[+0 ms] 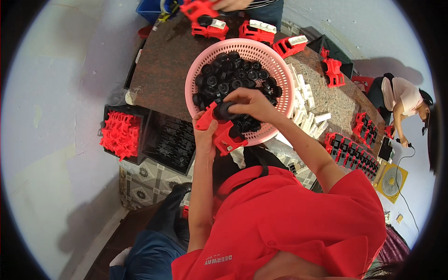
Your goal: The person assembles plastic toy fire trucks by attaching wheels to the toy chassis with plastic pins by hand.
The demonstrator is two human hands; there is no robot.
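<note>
My left hand [204,135] is closed around a red plastic toy vehicle body [226,133], held up at the near rim of a pink basket. With my right hand [252,103] I grip a black toy wheel [226,110] against the side of that body. One black wheel shows at the body's lower end. Behind my hands, the pink perforated basket [196,57] holds many loose black wheels [224,87]. Whether the gripped wheel sits on an axle is hidden by my fingers.
White plastic parts [308,107] lie right of the basket on the stone table [161,70]. Red toy vehicles [257,31] stand beyond it, near another person's hand [232,4]. Rows of red-and-black toys [352,154] are at right. Crates with red parts [122,133] and black parts [170,142] stand left.
</note>
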